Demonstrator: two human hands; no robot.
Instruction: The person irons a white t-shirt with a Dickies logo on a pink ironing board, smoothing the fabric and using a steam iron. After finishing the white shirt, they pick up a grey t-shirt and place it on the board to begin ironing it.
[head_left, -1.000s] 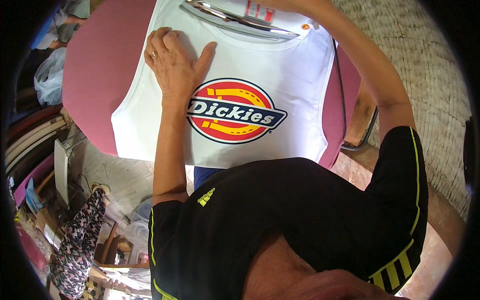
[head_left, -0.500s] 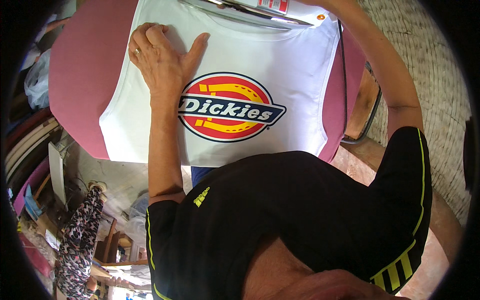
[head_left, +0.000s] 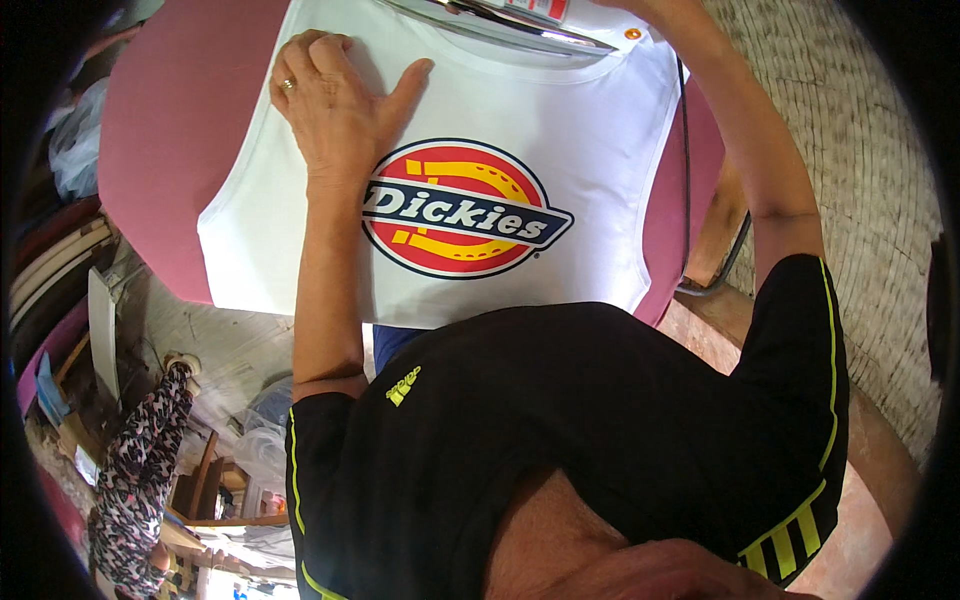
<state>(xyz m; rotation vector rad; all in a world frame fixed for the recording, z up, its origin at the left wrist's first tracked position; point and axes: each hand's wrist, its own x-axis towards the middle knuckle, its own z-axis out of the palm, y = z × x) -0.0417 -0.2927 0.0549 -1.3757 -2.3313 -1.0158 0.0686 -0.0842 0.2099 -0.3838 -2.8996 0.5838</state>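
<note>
A white sleeveless top [head_left: 590, 130] lies spread on a maroon padded board [head_left: 175, 150]. On its front is a red, yellow and dark blue oval print [head_left: 465, 240]. My left hand [head_left: 340, 105], with a ring on one finger, rests on the fabric above and left of the print, thumb stretched away from the fingers. At the top edge an iron [head_left: 585, 22] with a shiny metal base and white-and-red body sits at the neckline. My right hand [head_left: 635, 6] is on the iron, its fingers cut off by the picture edge.
A black cord [head_left: 685, 170] hangs down the board's right side, near a wooden piece with a dark metal frame [head_left: 725, 235]. At lower left are a person in patterned clothing [head_left: 140, 470] and stacked boards [head_left: 65, 260]. A clear plastic bag [head_left: 80, 145] hangs further up.
The iron and my right arm have shifted slightly left and up. My left hand has slid a little right and up on the fabric. The print sits slightly higher in view.
</note>
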